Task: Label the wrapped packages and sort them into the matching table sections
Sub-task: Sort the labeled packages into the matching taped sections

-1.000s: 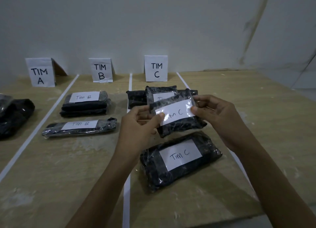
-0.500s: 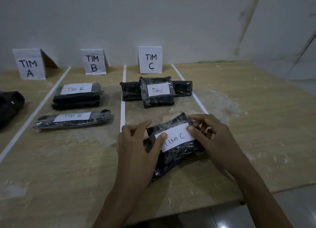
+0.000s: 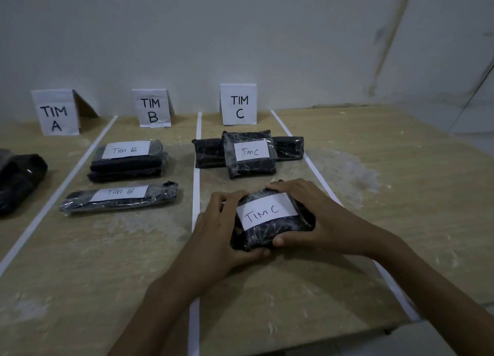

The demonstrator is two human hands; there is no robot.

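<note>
the left hand [image 3: 216, 230] and the right hand [image 3: 315, 216] both curl around a black wrapped package [image 3: 270, 234] and hold it from its two sides. its white label [image 3: 267, 213] reads "tim c". it is low on the table [image 3: 107, 262], between two white tape lines [image 3: 196, 174]. behind it lies a labelled package [image 3: 250, 155], then the "tim c" sign [image 3: 238, 104].

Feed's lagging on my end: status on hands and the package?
Left hand, right hand both gripping Tim C package. Inside the C lane, before the stacked packages. Nothing blocking.
</note>
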